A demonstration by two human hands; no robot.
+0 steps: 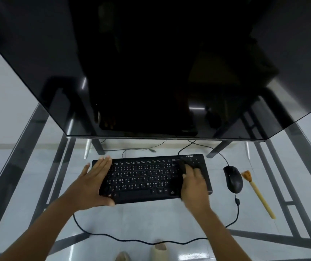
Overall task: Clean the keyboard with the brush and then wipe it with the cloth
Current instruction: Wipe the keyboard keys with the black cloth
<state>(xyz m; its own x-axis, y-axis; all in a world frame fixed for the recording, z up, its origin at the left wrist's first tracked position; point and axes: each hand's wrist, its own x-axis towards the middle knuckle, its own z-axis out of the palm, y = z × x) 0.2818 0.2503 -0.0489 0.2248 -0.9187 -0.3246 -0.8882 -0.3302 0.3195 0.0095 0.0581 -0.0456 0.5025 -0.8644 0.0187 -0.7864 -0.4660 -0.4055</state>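
Both hands are on the black keyboard [150, 178], which lies flat on a glass table [169, 223] just below a large dark monitor [150, 72]. At the keyboard's left end the left hand [92, 183] lies with fingers straight and together over the edge, thumb hooked along the near edge, steadying it. At the keyboard's right end the right hand [194, 183] has its fingers curled on a dark cloth [183, 165] that it presses against the number pad; the cloth is blurred and blends with the keys.

Right of the keyboard, just apart from it, sits a black mouse [233, 178] with its cable running toward the monitor. Further right of the keyboard, beyond the mouse, the brush [258, 194] lies untouched, bristles pointing away. A black cable [141, 241] loops across the glass near of the keyboard.
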